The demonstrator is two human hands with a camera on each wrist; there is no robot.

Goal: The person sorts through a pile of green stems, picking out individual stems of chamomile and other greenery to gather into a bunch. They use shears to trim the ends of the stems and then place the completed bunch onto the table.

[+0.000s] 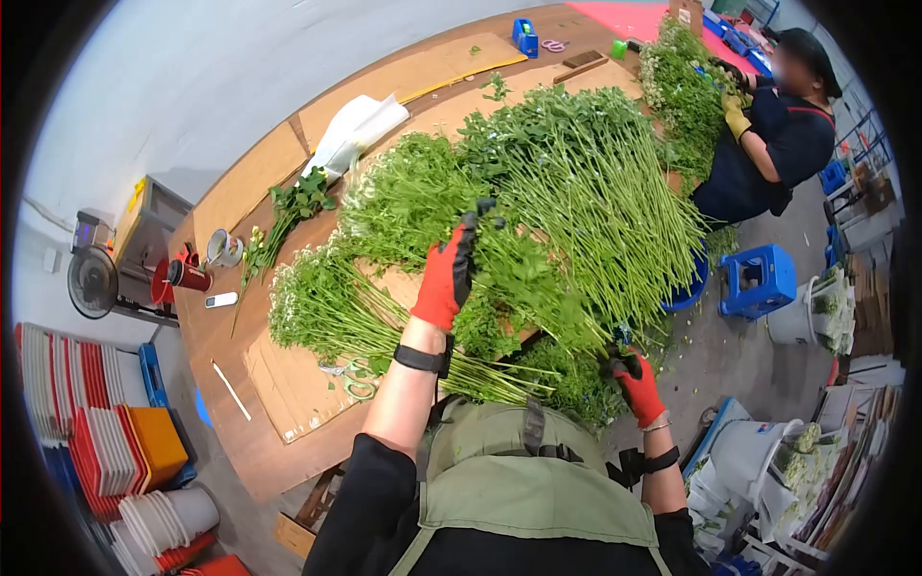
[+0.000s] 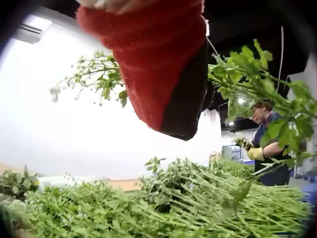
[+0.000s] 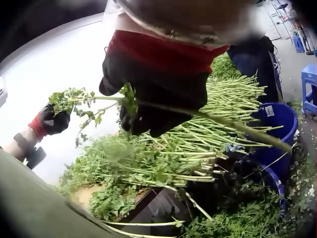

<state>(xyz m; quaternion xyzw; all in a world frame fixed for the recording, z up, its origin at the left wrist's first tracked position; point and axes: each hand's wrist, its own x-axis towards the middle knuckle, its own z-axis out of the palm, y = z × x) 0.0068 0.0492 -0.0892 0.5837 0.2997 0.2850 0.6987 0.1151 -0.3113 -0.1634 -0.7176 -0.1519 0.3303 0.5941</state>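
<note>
My left hand (image 1: pixel 446 276), in a red and black work glove, grips a leafy flower stem near its top. In the left wrist view its small white blossoms (image 2: pixel 81 77) stick out on one side of the glove, its leaves (image 2: pixel 277 94) on the other. Lower down, my right hand (image 1: pixel 636 386), gloved alike, holds the same stem (image 3: pixel 242 130), whose bare cut end points toward the floor side. Below lie heaped flower stems (image 1: pixel 615 221), a bunch with white blossoms (image 1: pixel 327 302) and loose leaves (image 1: pixel 576 379) at the table edge.
Green-handled scissors (image 1: pixel 359 386) lie on cardboard on the brown table (image 1: pixel 216 384). A blue bucket (image 3: pixel 285 121) stands beside the table, with a blue stool (image 1: pixel 759 280) beyond. Another person (image 1: pixel 783 144) in yellow gloves works at the far right. Stacked buckets (image 1: pixel 163 518) stand left.
</note>
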